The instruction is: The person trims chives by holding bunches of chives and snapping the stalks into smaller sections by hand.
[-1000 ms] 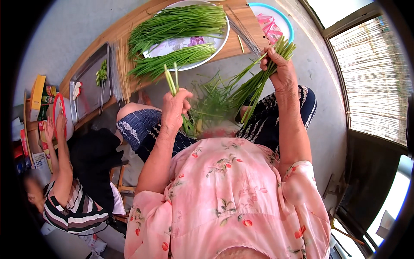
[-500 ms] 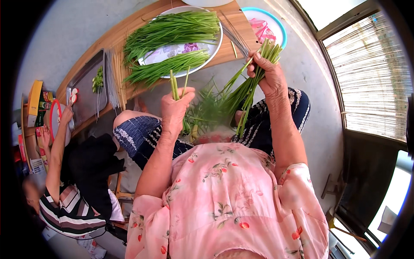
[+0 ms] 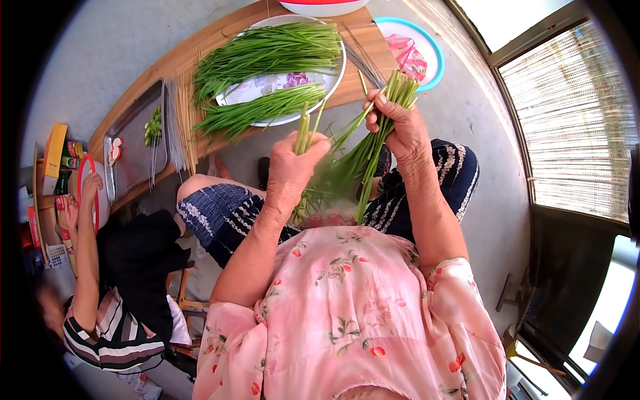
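My left hand (image 3: pixel 293 167) is closed around a few pale-based green stalks (image 3: pixel 304 128) at mid-view. Slightly higher and to the right, my right hand (image 3: pixel 401 127) grips a long bunch of chive-like greens (image 3: pixel 403 85), stalk ends up and leaves hanging down between my hands, blurred over my lap. Just beyond, a white oval platter (image 3: pixel 333 85) with a purple flower holds two heaps of green stalks (image 3: pixel 267 47) on the curved wooden table (image 3: pixel 357 90).
A metal tray (image 3: pixel 133 143) with green-tipped skewers and bundles of thin sticks (image 3: pixel 189 127) lie leftward. A blue-rimmed basin (image 3: pixel 435 57) with pink plastic is at top right. Another person (image 3: pixel 113 327) in stripes works at left beside a shelf (image 3: pixel 52 167). A window blind (image 3: pixel 567 120) is rightward.
Both hands have come lower and closer together; my left hand moved rightward, my right leftward, both still holding stalks. The other person's raised hand shifted near the red rim at left.
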A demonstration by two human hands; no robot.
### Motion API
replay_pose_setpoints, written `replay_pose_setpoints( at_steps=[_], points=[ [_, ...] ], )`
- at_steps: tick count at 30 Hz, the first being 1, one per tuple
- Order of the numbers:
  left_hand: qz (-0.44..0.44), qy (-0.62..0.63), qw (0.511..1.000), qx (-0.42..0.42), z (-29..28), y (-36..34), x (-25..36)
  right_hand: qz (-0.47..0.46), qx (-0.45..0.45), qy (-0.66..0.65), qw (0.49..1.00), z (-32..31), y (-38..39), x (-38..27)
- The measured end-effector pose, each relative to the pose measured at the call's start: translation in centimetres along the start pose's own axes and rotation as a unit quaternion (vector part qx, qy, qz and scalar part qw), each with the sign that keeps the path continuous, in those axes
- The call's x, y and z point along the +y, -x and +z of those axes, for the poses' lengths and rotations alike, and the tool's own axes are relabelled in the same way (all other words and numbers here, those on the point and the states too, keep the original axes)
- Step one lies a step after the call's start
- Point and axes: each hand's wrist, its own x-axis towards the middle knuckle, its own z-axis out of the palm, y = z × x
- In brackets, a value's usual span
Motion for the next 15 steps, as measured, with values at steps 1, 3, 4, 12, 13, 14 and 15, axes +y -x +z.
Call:
replay_pose_setpoints(
  at_steps=[1,3,4,12,13,14,15],
  points=[
    [0.002,-0.004,1.000,0.000,-0.1,0.0,0.0,0.000,0.000,0.000,1.000,0.0,0.0,0.0],
    [0.023,-0.009,1.000,0.013,-0.1,-0.1,-0.1,0.001,-0.004,0.006,1.000,0.1,0.1,0.1],
    [0.044,-0.014,0.999,0.027,-0.2,-0.1,-0.2,0.001,-0.005,0.006,1.000,0.4,0.1,0.1],
    [0.105,-0.065,0.992,0.031,0.7,-0.3,0.2,-0.001,0.027,0.044,0.999,2.5,0.6,0.5],
    [0.148,-0.065,0.986,0.026,0.8,-0.4,0.1,-0.005,0.034,0.048,0.998,2.8,0.7,0.5],
    [0.148,-0.065,0.986,0.026,0.9,-0.3,0.3,-0.005,0.035,0.047,0.998,2.9,0.7,0.7],
    [0.138,-0.076,0.987,0.024,0.9,-0.2,0.6,-0.002,0.034,0.057,0.998,2.9,0.6,0.8]
  ],
)
